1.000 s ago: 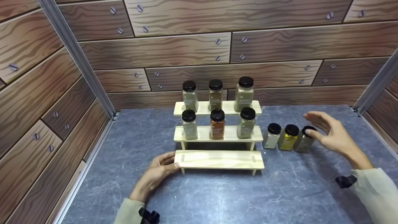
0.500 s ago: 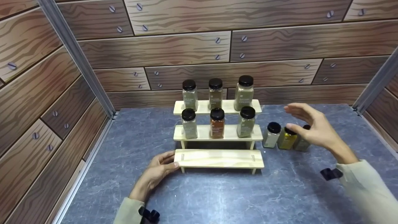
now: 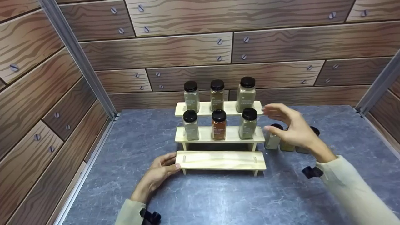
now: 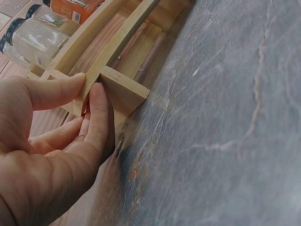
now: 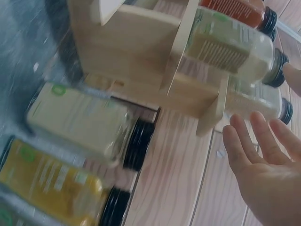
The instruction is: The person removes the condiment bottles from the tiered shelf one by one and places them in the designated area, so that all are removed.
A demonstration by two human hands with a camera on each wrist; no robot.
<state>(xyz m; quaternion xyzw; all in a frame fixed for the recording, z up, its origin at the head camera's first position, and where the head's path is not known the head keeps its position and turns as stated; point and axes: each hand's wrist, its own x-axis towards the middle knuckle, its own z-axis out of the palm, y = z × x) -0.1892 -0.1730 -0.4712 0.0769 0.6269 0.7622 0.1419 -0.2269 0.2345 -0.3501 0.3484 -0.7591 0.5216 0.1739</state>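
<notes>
head view: a three-step wooden rack (image 3: 221,160) stands on the tabletop (image 3: 200,200). its far shelf bears three black-capped jars: a pale green one (image 3: 191,100) at left, a brown one (image 3: 217,100) and a larger greenish one (image 3: 246,98) at right. the middle shelf bears a pale jar (image 3: 191,129), an orange-red jar (image 3: 218,128) and a green jar (image 3: 248,127). on the tabletop to the right stand a whitish jar (image 3: 272,142), a yellow jar (image 3: 286,146) and a dark jar (image 3: 302,150), partly hidden by the right hand (image 3: 293,129).

left wrist view: the left hand (image 4: 56,141) pinches the left end of the near shelf between thumb and fingers, beside its leg (image 4: 124,89).

right wrist view: the right hand's fingers are extended, its thumb well apart, near the rack's right side; whitish and yellow jars stand apart from it.
</notes>
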